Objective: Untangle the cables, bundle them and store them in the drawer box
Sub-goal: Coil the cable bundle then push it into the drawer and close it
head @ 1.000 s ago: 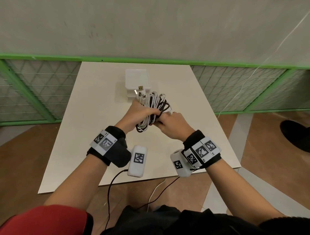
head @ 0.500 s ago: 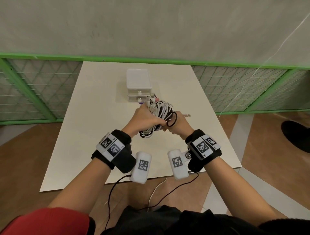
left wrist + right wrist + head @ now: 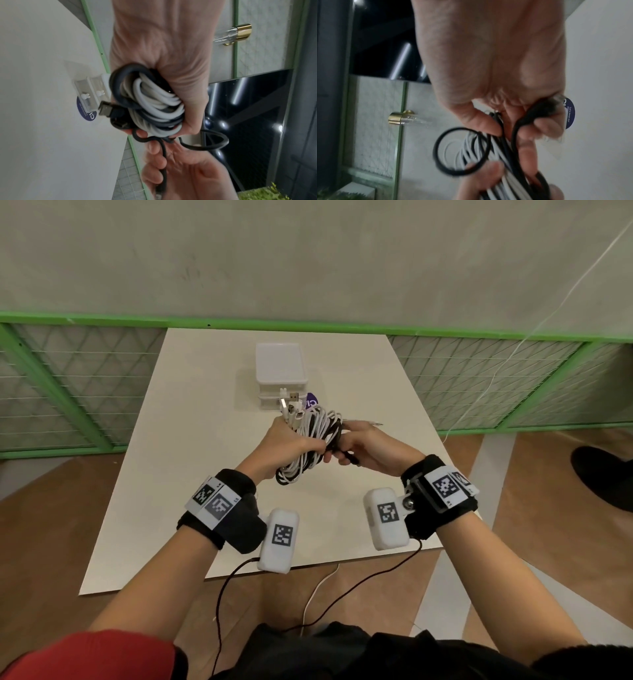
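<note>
The left hand (image 3: pixel 286 445) grips a coiled bundle of white and black cables (image 3: pixel 310 440) above the white table (image 3: pixel 164 474) (plugs pointing up); the right hand (image 3: pixel 373 448) pinches a loose black cable end (image 3: pixel 537 112); the white plastic drawer box (image 3: pixel 280 368) stands just behind.

The left hand (image 3: pixel 287 444) covers the middle of the cable bundle (image 3: pixel 310 446), the plugs poking out above that hand are too small to tell apart, and the right hand (image 3: pixel 491 75) looks blurry up close.
</note>
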`<state>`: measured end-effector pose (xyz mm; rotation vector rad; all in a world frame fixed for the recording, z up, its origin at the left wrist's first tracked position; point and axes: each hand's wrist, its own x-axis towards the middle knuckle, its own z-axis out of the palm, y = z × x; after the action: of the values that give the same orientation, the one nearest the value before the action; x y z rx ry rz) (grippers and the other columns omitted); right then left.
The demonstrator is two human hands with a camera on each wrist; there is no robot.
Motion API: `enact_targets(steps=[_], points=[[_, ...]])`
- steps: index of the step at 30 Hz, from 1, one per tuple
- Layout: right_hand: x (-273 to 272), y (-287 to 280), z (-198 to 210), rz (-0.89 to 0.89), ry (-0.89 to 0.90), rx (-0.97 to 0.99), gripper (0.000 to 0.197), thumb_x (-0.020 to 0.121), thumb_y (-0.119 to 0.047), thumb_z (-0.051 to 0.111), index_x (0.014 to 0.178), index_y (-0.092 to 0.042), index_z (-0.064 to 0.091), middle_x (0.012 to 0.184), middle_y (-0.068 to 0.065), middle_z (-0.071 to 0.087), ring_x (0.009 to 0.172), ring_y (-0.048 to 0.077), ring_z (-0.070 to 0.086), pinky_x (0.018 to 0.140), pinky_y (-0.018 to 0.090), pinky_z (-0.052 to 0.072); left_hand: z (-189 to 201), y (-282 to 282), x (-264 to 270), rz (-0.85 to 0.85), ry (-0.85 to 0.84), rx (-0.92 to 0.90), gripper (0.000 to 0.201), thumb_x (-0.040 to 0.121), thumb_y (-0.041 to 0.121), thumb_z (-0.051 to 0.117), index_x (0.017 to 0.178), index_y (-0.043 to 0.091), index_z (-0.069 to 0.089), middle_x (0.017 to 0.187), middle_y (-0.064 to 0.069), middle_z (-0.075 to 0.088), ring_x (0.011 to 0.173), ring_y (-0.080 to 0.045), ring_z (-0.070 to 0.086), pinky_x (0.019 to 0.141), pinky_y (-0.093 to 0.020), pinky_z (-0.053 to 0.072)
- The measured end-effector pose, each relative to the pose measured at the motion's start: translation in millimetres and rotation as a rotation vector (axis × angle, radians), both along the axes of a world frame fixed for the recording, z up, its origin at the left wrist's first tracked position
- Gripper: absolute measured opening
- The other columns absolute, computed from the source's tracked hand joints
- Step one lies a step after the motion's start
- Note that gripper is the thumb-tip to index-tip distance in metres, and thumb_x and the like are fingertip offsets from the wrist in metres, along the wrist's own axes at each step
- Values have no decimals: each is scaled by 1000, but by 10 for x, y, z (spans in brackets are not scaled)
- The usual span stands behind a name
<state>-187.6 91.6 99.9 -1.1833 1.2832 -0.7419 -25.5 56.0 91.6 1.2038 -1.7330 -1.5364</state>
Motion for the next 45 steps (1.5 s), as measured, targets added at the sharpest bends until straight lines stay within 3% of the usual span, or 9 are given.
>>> enact_targets(steps=[5, 10, 14, 20, 24, 27, 33, 40, 45], points=[[-86, -9, -63, 32, -47, -79, 28, 89, 14, 38, 99, -6, 55, 79, 12, 63, 62, 13, 54, 59, 23, 37, -5, 8, -34, 61, 90, 26, 12, 66, -8, 62, 73, 1, 66, 59, -6, 64, 52, -16, 57, 49, -23, 47], [-51, -61, -169, -201, -74, -92, 16, 88, 14, 41, 93, 6, 54, 67, 16, 58, 47, 10, 53, 51, 17, 45, -86, -32, -83, 158, 110, 74, 18, 66, -3, 69, 69, 13, 62, 58, 2, 62, 50, -8, 57, 55, -23, 47], [-29, -81, -195, -283, -46, -120, 16, 84, 13, 47, 82, 1, 58, 48, 1, 59, 39, 8, 50, 44, 16, 42, -109, 0, -100, 113, 129, 135, 15, 57, 8, 67, 71, 9, 64, 58, -5, 62, 53, -19, 57, 53, -25, 47], [14, -62, -258, -332, -212, -147, 37, 82, 18, 41, 113, -2, 48, 57, 8, 62, 45, 15, 55, 51, 21, 48, -54, -13, -63, 93, 116, 149, 18, 61, 6, 68, 79, 5, 65, 60, -7, 63, 47, -15, 56, 47, -22, 45], [0, -69, -233, -356, -531, -65, 23, 79, -15, 46, 93, -3, 59, 74, 15, 65, 64, 25, 61, 62, 29, 52, -48, -52, -30, 103, 107, 149, 25, 57, 10, 67, 82, 6, 64, 64, -8, 62, 51, -17, 56, 48, -23, 46], [-2, -100, -215, -390, -516, -1, 45, 88, -44, 42, 88, -3, 63, 77, 18, 61, 66, 29, 58, 63, 33, 48, -78, -66, -32, 123, 97, 137, 15, 66, 1, 69, 78, 9, 63, 64, -5, 62, 54, -17, 56, 55, -25, 46], [114, -143, -242, -576, -541, -81, 28, 96, -8, 33, 74, -6, 49, 62, 8, 62, 61, 24, 56, 65, 35, 48, -157, -45, -168, 266, 200, 125, 18, 64, 0, 71, 75, 12, 64, 71, -3, 66, 66, -17, 62, 67, -29, 51], [-27, -119, -394, -495, -490, -164, 19, 94, 0, 43, 83, -4, 58, 77, 6, 67, 72, 15, 65, 64, 26, 54, -143, -70, -355, 355, 271, 55, 25, 70, -8, 67, 74, 17, 63, 72, 1, 67, 66, -8, 64, 65, -22, 52], [-51, -135, -436, -530, -348, -181, 17, 89, 0, 53, 82, -5, 68, 70, 1, 68, 66, 9, 65, 63, 24, 54, -248, -49, -481, 463, 339, 110, 27, 70, -9, 67, 82, 15, 64, 83, -4, 68, 80, -18, 65, 77, -34, 53]])
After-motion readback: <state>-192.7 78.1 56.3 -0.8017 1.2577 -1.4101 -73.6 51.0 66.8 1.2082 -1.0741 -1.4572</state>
